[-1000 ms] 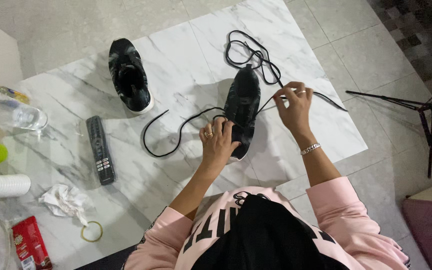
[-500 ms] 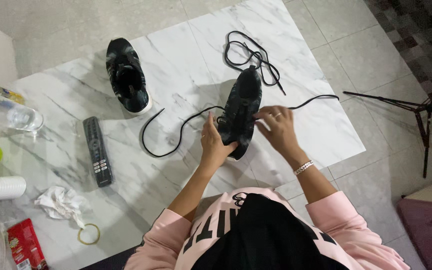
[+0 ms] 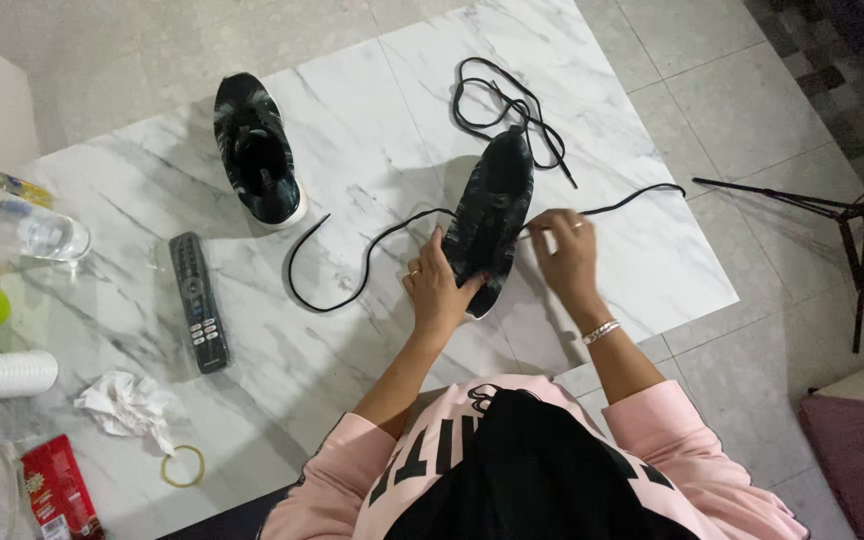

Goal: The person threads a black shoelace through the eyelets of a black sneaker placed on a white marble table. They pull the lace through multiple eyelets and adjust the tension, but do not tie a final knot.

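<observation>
The black shoe [image 3: 492,215] is lying near the middle of the white marble slab [image 3: 352,120], toe pointing toward the slab's far edge, and a black lace [image 3: 372,250] is running through it, one end trailing in a curve toward the left and the other stretching toward the slab's right edge. The left hand [image 3: 434,285] is pressing against the heel side of the shoe, its grip wrapped around the upper and steadying it. The right hand [image 3: 564,250] is sitting just beside the shoe's right flank, its grip pinched on the lace where it is leaving the eyelets. To do this step well, it seems wise to be keeping the shoe pinned flat with the left hand while the right is drawing the lace taut and level, so that both ends stay even and no twist is forming. A second, loose lace [image 3: 502,105] is lying tangled beyond the toe, near the far edge. Another black shoe [image 3: 255,150] is resting well apart, toward the far left corner. A remote control [image 3: 198,300] is lying left of the curved lace end, and a crumpled tissue [image 3: 127,405] and a rubber band [image 3: 183,465] are sitting near the slab's near left corner.
</observation>
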